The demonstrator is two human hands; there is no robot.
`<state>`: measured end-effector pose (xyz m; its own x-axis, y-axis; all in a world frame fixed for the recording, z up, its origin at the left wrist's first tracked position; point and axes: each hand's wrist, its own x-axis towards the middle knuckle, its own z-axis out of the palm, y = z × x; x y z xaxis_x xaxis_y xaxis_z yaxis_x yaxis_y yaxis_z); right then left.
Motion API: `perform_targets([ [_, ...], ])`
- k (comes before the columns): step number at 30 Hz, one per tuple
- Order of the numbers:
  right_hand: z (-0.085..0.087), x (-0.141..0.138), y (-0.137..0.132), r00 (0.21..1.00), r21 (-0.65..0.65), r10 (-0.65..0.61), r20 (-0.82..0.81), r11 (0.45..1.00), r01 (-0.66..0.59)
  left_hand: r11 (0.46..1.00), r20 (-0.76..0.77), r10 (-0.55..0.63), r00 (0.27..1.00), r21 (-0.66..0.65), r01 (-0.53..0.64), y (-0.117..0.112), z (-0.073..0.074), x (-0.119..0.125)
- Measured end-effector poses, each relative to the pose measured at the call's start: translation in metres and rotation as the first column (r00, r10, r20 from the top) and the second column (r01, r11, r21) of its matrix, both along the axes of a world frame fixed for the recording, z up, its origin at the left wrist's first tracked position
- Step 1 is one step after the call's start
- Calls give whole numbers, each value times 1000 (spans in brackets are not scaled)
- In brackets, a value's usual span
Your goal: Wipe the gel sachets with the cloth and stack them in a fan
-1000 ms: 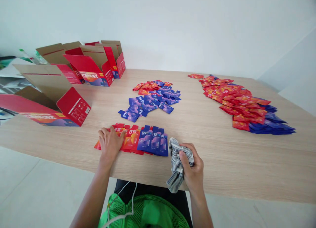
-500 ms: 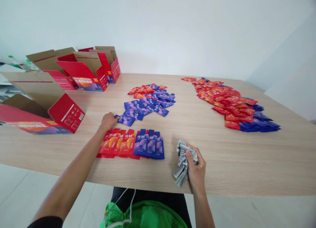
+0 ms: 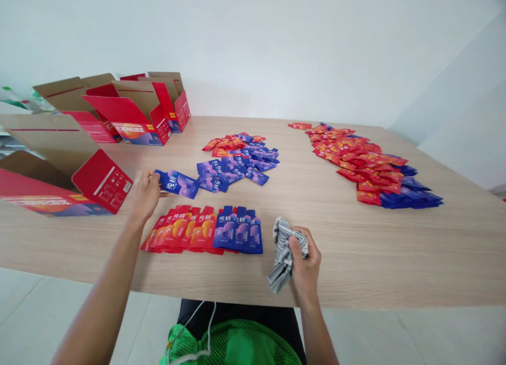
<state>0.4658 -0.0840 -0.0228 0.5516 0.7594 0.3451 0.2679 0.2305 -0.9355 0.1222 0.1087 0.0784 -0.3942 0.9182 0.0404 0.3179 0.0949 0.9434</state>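
My left hand (image 3: 146,192) pinches one end of a blue sachet (image 3: 177,184), which points right toward a loose pile of blue sachets (image 3: 233,170) with some red ones behind. Closed around a crumpled striped cloth (image 3: 285,245), my right hand (image 3: 306,257) is over the table near its front edge. Between my arms lies an overlapping row of sachets, the red sachets (image 3: 179,228) on the left and the blue sachets (image 3: 237,230) on the right, printed faces up.
Open red cartons (image 3: 130,114) stand at the back left, and a nearer open carton (image 3: 95,183) sits at the left. A long heap of red and blue sachets (image 3: 356,156) spreads across the right of the wooden table (image 3: 395,259). A white wall rises behind.
My left hand has drawn a blue sachet leftward from the pile and lifted it a little. My right hand has shifted slightly left with the cloth.
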Motion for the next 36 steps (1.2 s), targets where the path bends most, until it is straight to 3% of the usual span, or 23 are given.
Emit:
perform_targets([
  [2, 10, -14, -2, 996, 109, 52, 75, 992, -60, 999, 38, 5, 999, 48, -7, -29, 2, 10],
  [5, 28, -38, -9, 955, 218, 176, 237, 949, -229, 996, 65, -79, 995, 57, 76, -82, -7, 40],
  [9, 39, -60, -19, 858, 133, 327, 395, 904, -406, 951, 83, -310, 947, 42, 307, -144, -29, 93],
  [12, 36, -64, -22, 863, 114, 291, 414, 924, -366, 935, 220, -349, 911, 17, 354, -169, -45, 116],
  [15, 30, -61, -21, 909, 137, 202, 365, 954, -267, 871, 438, -427, 791, -37, 490, -184, -61, 121],
  [18, 27, -58, -21, 941, 143, 147, 304, 970, -198, 771, 503, -565, 654, 39, 636, -197, -74, 122],
  [23, 24, -63, -24, 960, 155, 131, 247, 973, -173, 765, 445, -599, 665, 73, 640, -208, -89, 134],
  [28, 25, -64, -26, 959, 201, 165, 229, 956, -213, 710, 488, -667, 563, 186, 680, -207, -85, 144],
  [32, 28, -64, -27, 935, 201, 244, 258, 933, -299, 742, 461, -647, 607, 198, 640, -207, -78, 147],
  [36, 30, -62, -29, 882, 157, 357, 308, 895, -417, 863, 394, -493, 775, 107, 494, -208, -82, 142],
])
